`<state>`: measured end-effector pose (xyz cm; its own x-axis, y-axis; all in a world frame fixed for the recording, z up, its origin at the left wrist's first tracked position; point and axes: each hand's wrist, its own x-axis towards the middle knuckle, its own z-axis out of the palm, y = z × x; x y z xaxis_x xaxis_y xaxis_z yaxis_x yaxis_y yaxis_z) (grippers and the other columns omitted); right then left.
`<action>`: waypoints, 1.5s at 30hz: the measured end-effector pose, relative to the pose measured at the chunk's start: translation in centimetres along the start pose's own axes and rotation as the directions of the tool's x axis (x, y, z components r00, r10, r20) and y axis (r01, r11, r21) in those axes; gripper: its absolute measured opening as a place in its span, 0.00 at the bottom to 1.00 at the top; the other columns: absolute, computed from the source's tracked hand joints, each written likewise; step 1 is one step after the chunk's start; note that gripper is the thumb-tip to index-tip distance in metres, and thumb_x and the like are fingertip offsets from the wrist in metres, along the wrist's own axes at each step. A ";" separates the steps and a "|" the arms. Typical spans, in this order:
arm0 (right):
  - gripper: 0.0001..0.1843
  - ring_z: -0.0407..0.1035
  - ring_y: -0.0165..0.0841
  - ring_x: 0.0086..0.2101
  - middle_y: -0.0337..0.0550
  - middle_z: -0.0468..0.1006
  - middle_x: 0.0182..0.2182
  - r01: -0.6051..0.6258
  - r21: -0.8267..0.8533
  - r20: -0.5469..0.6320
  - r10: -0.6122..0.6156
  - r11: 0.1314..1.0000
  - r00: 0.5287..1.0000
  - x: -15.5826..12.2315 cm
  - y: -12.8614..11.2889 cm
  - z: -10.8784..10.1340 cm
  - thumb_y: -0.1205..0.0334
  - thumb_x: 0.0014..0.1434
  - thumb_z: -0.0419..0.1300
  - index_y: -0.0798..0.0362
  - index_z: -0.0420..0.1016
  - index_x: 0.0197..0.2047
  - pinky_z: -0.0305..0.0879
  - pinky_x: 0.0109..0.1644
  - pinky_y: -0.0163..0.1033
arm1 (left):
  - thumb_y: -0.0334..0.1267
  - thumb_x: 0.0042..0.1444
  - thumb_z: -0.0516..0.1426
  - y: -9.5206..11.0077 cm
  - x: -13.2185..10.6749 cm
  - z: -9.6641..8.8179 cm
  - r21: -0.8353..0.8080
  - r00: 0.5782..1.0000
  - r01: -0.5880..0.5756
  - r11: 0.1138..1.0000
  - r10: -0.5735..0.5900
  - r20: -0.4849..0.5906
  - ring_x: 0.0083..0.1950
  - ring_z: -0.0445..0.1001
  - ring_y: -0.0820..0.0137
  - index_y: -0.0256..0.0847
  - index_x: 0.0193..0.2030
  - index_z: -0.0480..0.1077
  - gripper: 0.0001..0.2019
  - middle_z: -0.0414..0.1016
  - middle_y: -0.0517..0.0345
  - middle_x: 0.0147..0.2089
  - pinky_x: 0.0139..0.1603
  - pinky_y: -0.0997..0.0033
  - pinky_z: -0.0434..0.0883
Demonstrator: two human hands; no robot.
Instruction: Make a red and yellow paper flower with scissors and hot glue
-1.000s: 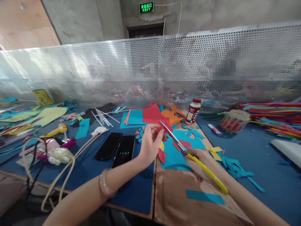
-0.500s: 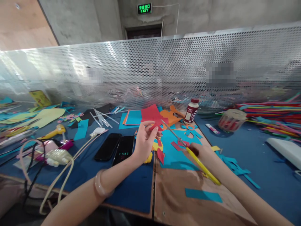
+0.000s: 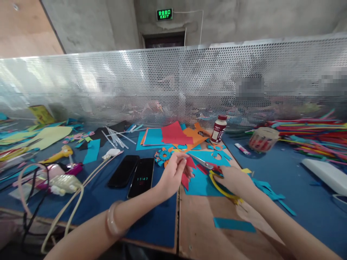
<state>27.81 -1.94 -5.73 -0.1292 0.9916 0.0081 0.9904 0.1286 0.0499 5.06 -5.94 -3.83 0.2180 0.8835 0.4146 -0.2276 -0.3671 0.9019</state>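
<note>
My left hand [image 3: 173,173] pinches a small piece of red paper [image 3: 189,163] just above the table, its fingers closed on it. My right hand [image 3: 234,179] grips yellow-handled scissors [image 3: 210,169], whose blades point left toward the red piece and lie low over a sheet of blue paper [image 3: 200,182]. More red scraps lie under and beside my left hand. A pale bangle [image 3: 111,221] sits on my left wrist.
Two black phones [image 3: 133,171] lie left of my hands. A stack of blue, red and orange sheets [image 3: 173,135] and a white bottle with a red cap [image 3: 218,129] stand behind. A glue gun, cords, coloured strips and a perforated metal screen [image 3: 173,86] surround the table.
Both hands have come down toward the table. The scissors, raised and slanting before, now lie nearly flat over the blue sheet, with the red piece lower and closer to me.
</note>
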 end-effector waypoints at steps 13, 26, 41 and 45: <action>0.15 0.65 0.28 0.26 0.39 0.72 0.27 0.326 0.845 -0.223 -0.275 0.424 0.935 -3.4 -4.6 -6.1 0.50 0.58 0.52 0.52 0.72 0.35 0.61 0.27 0.33 | 0.45 0.62 0.45 -0.3 -1.0 0.1 0.121 0.981 0.055 0.991 -0.077 0.177 0.31 0.72 0.70 0.41 0.47 0.59 0.12 0.68 0.57 0.31 0.33 0.69 0.70; 0.16 0.61 0.26 0.22 0.36 0.70 0.23 0.247 0.899 -0.144 -0.289 0.362 0.946 -3.6 -4.5 -4.7 0.48 0.57 0.53 0.52 0.71 0.30 0.58 0.24 0.32 | 0.43 0.62 0.46 -0.3 -0.9 -0.4 0.216 0.965 0.037 0.976 -0.092 0.247 0.31 0.72 0.70 0.44 0.56 0.55 0.16 0.68 0.55 0.32 0.34 0.68 0.72; 0.14 0.57 0.24 0.20 0.34 0.64 0.22 0.173 0.954 -0.161 -0.067 0.245 0.985 -4.7 -6.7 -2.4 0.49 0.57 0.55 0.52 0.64 0.32 0.53 0.19 0.30 | 0.45 0.56 0.55 -1.0 -0.1 -0.1 0.186 0.976 0.203 0.961 -0.214 0.039 0.29 0.70 0.73 0.38 0.33 0.65 0.11 0.71 0.57 0.29 0.31 0.73 0.69; 0.12 0.65 0.28 0.29 0.41 0.70 0.34 0.333 0.852 -0.353 -0.027 0.405 0.935 -4.8 -7.0 -2.0 0.55 0.57 0.56 0.51 0.66 0.42 0.62 0.27 0.32 | 0.45 0.57 0.53 -0.9 -0.2 0.0 0.185 0.980 0.196 0.963 -0.200 0.002 0.31 0.70 0.74 0.38 0.34 0.66 0.11 0.71 0.57 0.31 0.34 0.73 0.68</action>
<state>21.40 -7.62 -4.12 -0.1643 0.9190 0.3583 0.3994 0.3941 -0.8278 5.20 -5.72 -4.74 0.2610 0.9386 0.2259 -0.0003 -0.2339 0.9723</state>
